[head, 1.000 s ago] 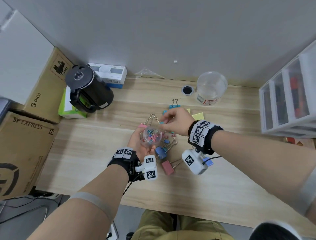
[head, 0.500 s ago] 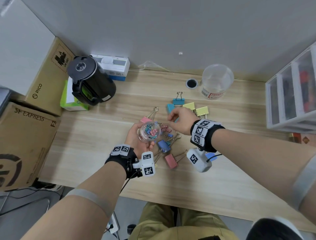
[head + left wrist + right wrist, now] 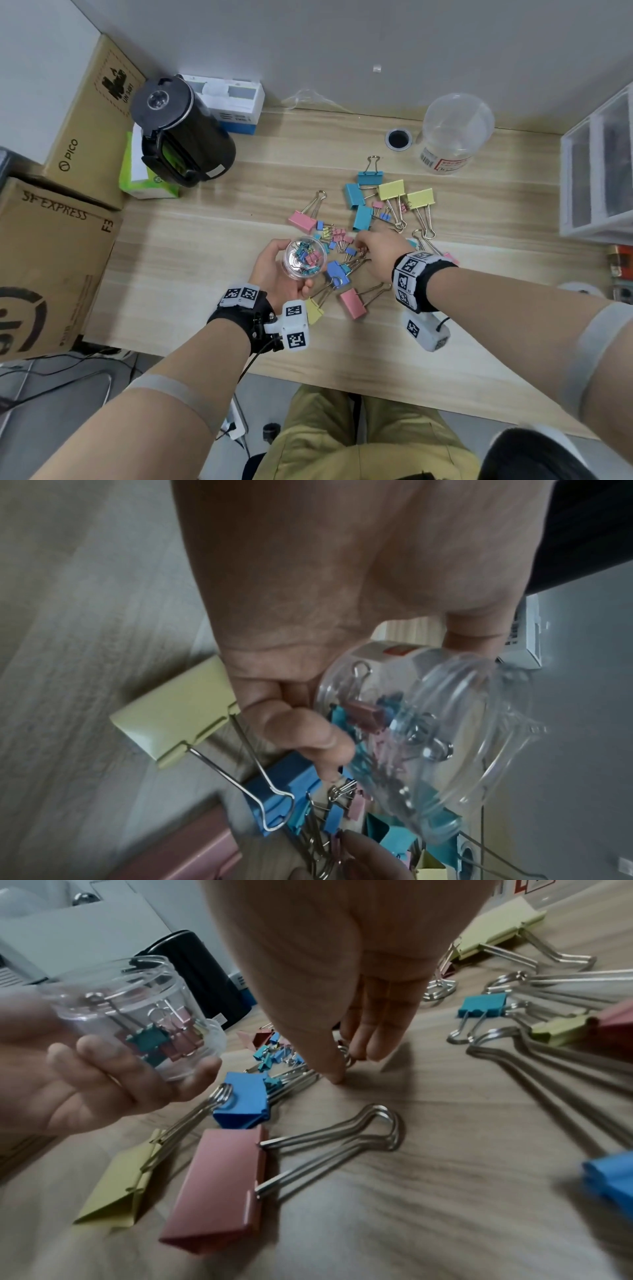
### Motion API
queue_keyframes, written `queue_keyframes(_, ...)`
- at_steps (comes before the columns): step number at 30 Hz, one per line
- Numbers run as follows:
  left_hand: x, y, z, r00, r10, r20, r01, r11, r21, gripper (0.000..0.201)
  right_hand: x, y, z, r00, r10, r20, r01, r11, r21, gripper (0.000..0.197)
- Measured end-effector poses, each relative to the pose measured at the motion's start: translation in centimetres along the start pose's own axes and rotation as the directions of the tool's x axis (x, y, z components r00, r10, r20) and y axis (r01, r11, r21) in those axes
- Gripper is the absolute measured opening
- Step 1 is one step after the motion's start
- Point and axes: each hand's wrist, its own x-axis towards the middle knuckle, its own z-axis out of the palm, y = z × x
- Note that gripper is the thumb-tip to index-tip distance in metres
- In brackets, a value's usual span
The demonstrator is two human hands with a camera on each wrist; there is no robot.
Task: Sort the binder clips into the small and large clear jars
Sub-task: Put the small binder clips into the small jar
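Head view: the left hand grasps the small clear jar of small binder clips at table centre; the large clear jar stands at 1 o'clock.
Left wrist view: fingers curl round that jar.
Right wrist view: the right hand reaches down, fingertips on the table among loose clips; whether it grips one, I cannot tell

Head camera looks steeply down; wrist cameras close, sharing the small jar.

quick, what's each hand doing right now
Left hand: holds the small jar.
Right hand: fingers down at the small clips; whether it grips one cannot be told.
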Motion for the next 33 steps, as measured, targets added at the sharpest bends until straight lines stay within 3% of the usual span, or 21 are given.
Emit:
queue_keyframes(4, 0.0, 0.3, 0.1, 1.000, -0.001, 0.004, 0.001, 1.000, -0.011, 0.055, -0.2, 0.3, 0.6, 0.990, -0.142, -0.018, 0.141, 0.987, -0.078, 0.044)
queue_keyframes(9, 0.3, 0.4, -0.1, 1.000, -0.007, 0.005, 0.007, 1.000, -0.018, 0.050, 0.0, -0.2, 0.5, 0.988, -0.155, 0.029, 0.157, 0.974, -0.162, 0.031)
queue_keyframes(14, 0.2, 0.4, -0.1, 1.000, -0.002, -0.006, 0.003, 1.000, 0.009, 0.060, -0.1, -0.3, -0.1, 0.973, -0.226, 0.048, 0.231, 0.941, -0.246, 0.019)
queue_keyframes(22, 0.1, 0.7, 0.3, 1.000, -0.007, -0.014, 0.008, 0.999, 0.034, 0.068, -0.8, 0.1, -0.9, 0.958, -0.217, 0.189, 0.244, 0.960, -0.136, 0.011)
queue_keyframes(29, 0.1, 0.8, 1.2, 1.000, -0.010, -0.022, 0.011, 1.000, 0.020, 0.059, -2.5, 1.0, 0.2, 0.950, -0.175, 0.260, 0.213, 0.969, -0.127, 0.010)
queue_keyframes(33, 0.2, 0.7, 1.3, 1.000, -0.003, -0.023, 0.004, 1.000, 0.030, 0.065, -3.2, 1.4, 1.1, 0.954, -0.201, 0.222, 0.217, 0.975, -0.049, 0.017)
